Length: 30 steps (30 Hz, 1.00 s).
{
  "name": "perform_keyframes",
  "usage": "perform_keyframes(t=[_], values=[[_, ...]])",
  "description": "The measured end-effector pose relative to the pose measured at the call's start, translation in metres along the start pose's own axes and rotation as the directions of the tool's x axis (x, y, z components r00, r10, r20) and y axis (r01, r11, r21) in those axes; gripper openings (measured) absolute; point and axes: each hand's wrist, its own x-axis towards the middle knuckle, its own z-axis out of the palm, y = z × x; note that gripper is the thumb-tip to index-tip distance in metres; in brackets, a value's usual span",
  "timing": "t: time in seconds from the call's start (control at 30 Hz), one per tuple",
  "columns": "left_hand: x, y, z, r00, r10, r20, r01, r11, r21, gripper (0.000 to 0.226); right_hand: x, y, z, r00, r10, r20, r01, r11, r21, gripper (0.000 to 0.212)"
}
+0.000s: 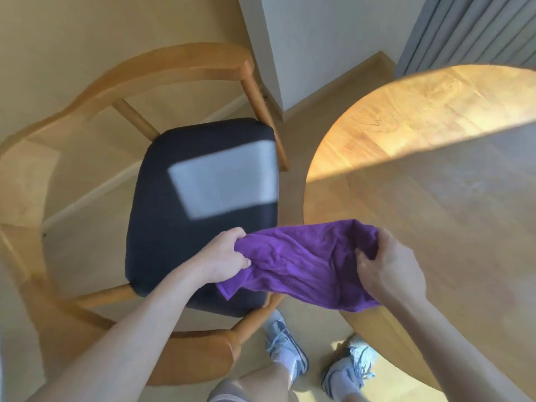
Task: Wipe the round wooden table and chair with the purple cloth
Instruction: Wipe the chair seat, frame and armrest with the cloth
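Fingers (242,261) of both hands clutch purple cloth (301,259).

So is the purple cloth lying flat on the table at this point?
No, the purple cloth is held bunched in the air between the left hand and right hand, spanning the gap between chair and table.

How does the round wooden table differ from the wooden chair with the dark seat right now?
The round wooden table shows one broad, bare wood top; the wooden chair is an open curved frame around a dark padded seat. The purple cloth, held by the left hand and right hand, overlaps the table's edge and the seat's near corner. Both are light wood, partly sunlit.
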Motion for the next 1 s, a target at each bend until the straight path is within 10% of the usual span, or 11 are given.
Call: perform_keyframes(t=[0.23, 0.5, 1.0], values=[[0.013, -0.098, -0.092, 0.985, -0.123, -0.125, 0.108, 0.987, -0.118, 0.017, -0.01, -0.1, 0.05, 0.933, -0.355, -0.063, 0.357, 0.933, 0.037, 0.02], [0.074, -0.164, -0.194, 0.984, -0.086, -0.155, 0.016, 0.915, -0.402, 0.01, 0.046, -0.219, 0.113, 0.949, -0.254, -0.187, 0.309, 0.867, 0.391, 0.016], [0.188, -0.148, -0.254, 0.968, 0.085, -0.238, -0.176, 0.903, -0.391, 0.018, 0.17, -0.333, 0.114, 0.958, -0.145, -0.246, 0.197, 0.959, 0.202, 0.034]])
